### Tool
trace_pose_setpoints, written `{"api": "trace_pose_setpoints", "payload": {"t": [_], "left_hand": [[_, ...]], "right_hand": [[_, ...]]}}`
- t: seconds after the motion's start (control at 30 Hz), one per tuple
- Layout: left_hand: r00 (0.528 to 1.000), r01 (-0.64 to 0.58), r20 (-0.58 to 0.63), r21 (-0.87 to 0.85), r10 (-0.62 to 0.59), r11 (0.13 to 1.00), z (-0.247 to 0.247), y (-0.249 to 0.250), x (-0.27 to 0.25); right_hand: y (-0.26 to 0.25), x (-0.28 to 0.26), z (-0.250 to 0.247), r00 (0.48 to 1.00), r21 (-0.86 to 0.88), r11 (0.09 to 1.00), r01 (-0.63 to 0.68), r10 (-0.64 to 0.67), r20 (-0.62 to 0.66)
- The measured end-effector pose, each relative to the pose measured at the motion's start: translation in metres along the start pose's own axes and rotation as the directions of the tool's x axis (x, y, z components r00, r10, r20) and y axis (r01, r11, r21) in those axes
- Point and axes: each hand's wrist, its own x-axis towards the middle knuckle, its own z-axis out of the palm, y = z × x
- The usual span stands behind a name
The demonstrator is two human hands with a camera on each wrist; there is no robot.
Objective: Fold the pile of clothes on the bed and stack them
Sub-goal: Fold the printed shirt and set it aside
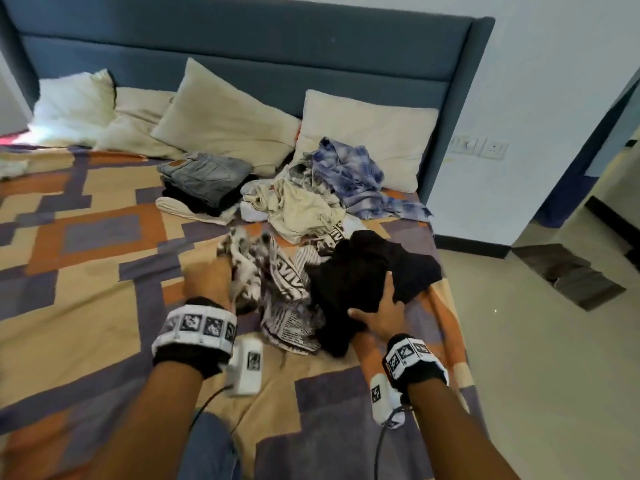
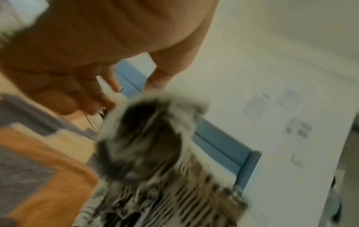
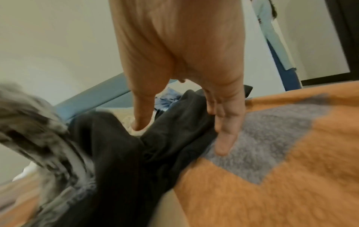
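The right hand is pinching the black cloth, middle right of the frame, likely to pull it free. The left hand is reaching into the striped cloth; its grip is too blurry to tell.

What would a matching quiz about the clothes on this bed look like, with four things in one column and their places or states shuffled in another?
Things:
1. jeans
2. blue shirt
3. black garment
4. patterned garment

Places or states:
A. in the left hand
B. folded flat
C. in the right hand
D. crumpled against a pillow

Pairs: 1-B, 2-D, 3-C, 4-A.
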Motion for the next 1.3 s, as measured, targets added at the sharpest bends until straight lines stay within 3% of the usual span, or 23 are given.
{"api": "trace_pose_setpoints", "payload": {"t": [0.07, 0.1, 0.17, 0.2, 0.3, 0.4, 0.47, 0.5, 0.57, 0.63, 0.67, 0.7, 0.73, 0.77, 0.8, 0.87, 0.93, 1.0, 1.07, 1.13, 1.2, 1.23, 1.3], "left_hand": [[0.992, 0.067, -0.113, 0.058, -0.06, 0.996, 0.007, -0.031, 0.021], [0.991, 0.031, -0.134, 0.129, -0.013, 0.991, 0.014, -0.039, 0.024], [0.981, -0.187, 0.019, 0.324, 0.191, 0.927, 0.034, -0.057, 0.028], [0.951, -0.308, 0.14, 0.348, 0.276, 0.885, 0.047, -0.062, 0.028], [0.799, -0.583, 0.444, 0.407, 0.405, 0.703, 0.086, -0.072, 0.038], [0.692, -0.694, 0.653, 0.481, 0.309, 0.536, 0.117, -0.087, 0.049], [0.673, -0.711, 0.708, 0.539, 0.214, 0.452, 0.125, -0.099, 0.056], [0.69, -0.701, 0.698, 0.578, 0.192, 0.417, 0.129, -0.105, 0.058], [0.737, -0.664, 0.645, 0.639, 0.2, 0.388, 0.132, -0.112, 0.059], [0.783, -0.614, 0.592, 0.687, 0.192, 0.388, 0.136, -0.116, 0.064], [0.803, -0.587, 0.571, 0.706, 0.17, 0.397, 0.138, -0.115, 0.066], [0.816, -0.566, 0.557, 0.721, 0.152, 0.401, 0.139, -0.113, 0.068], [0.827, -0.55, 0.547, 0.737, 0.131, 0.392, 0.138, -0.11, 0.069], [0.827, -0.553, 0.547, 0.748, 0.129, 0.368, 0.136, -0.106, 0.07], [0.829, -0.554, 0.539, 0.753, 0.15, 0.357, 0.132, -0.103, 0.072], [0.851, -0.522, 0.477, 0.726, 0.219, 0.448, 0.122, -0.097, 0.073], [0.874, -0.474, 0.412, 0.602, 0.259, 0.642, 0.11, -0.089, 0.069], [0.892, -0.421, 0.349, 0.407, 0.288, 0.81, 0.099, -0.075, 0.06], [0.898, -0.391, 0.291, 0.178, 0.331, 0.903, 0.088, -0.059, 0.048], [0.88, -0.397, 0.286, 0.01, 0.378, 0.918, 0.073, -0.038, 0.032], [0.825, -0.432, 0.352, -0.111, 0.442, 0.895, 0.058, -0.013, 0.016], [0.771, -0.474, 0.397, -0.166, 0.498, 0.865, 0.05, 0.002, 0.005], [0.603, -0.566, 0.487, -0.297, 0.632, 0.769, 0.03, 0.029, -0.022]], "right_hand": [[0.001, 0.005, 0.008, 0.998, -0.129, 0.991, -0.02, 0.028, 0.055], [0.002, 0.008, 0.016, 0.996, -0.226, 0.974, -0.026, 0.044, 0.076], [0.005, 0.015, 0.028, 0.992, -0.405, 0.914, -0.024, 0.071, 0.103], [0.005, 0.017, 0.03, 0.991, -0.468, 0.884, -0.018, 0.076, 0.106], [0.008, 0.042, 0.031, 0.993, -0.53, 0.847, 0.03, 0.035, 0.113], [0.005, 0.066, 0.021, 0.991, -0.466, 0.88, 0.096, -0.041, 0.127], [0.0, 0.076, 0.011, 0.989, -0.457, 0.883, 0.106, -0.048, 0.137], [-0.003, 0.082, 0.006, 0.99, -0.431, 0.897, 0.099, -0.043, 0.137], [-0.017, 0.095, -0.007, 0.99, -0.264, 0.962, 0.075, -0.039, 0.139], [-0.04, 0.121, -0.026, 0.991, 0.106, 0.994, 0.042, -0.054, 0.119], [-0.056, 0.134, -0.039, 0.995, 0.36, 0.933, 0.031, -0.064, 0.079], [-0.073, 0.145, -0.053, 0.997, 0.627, 0.777, 0.057, -0.081, 0.011], [-0.089, 0.153, -0.069, 0.991, 0.818, 0.563, 0.119, -0.123, -0.06], [-0.105, 0.155, -0.086, 0.975, 0.9, 0.391, 0.192, -0.181, -0.129], [-0.117, 0.153, -0.098, 0.954, 0.911, 0.332, 0.244, -0.252, -0.163], [-0.127, 0.15, -0.106, 0.919, 0.818, 0.465, 0.339, -0.348, -0.184], [-0.112, 0.143, -0.094, 0.906, 0.616, 0.67, 0.413, -0.368, -0.207], [-0.08, 0.122, -0.068, 0.958, 0.482, 0.828, 0.287, -0.248, -0.145], [-0.043, 0.088, -0.033, 0.983, 0.456, 0.879, 0.135, -0.178, 0.052], [-0.016, 0.048, -0.005, 0.96, 0.412, 0.898, 0.154, -0.235, 0.153], [-0.013, 0.017, 0.007, 0.947, 0.386, 0.908, 0.164, -0.255, 0.197], [-0.019, 0.008, 0.012, 0.945, 0.403, 0.898, 0.176, -0.269, 0.188], [-0.03, -0.002, 0.02, 0.935, 0.412, 0.871, 0.267, -0.338, 0.11]]}}
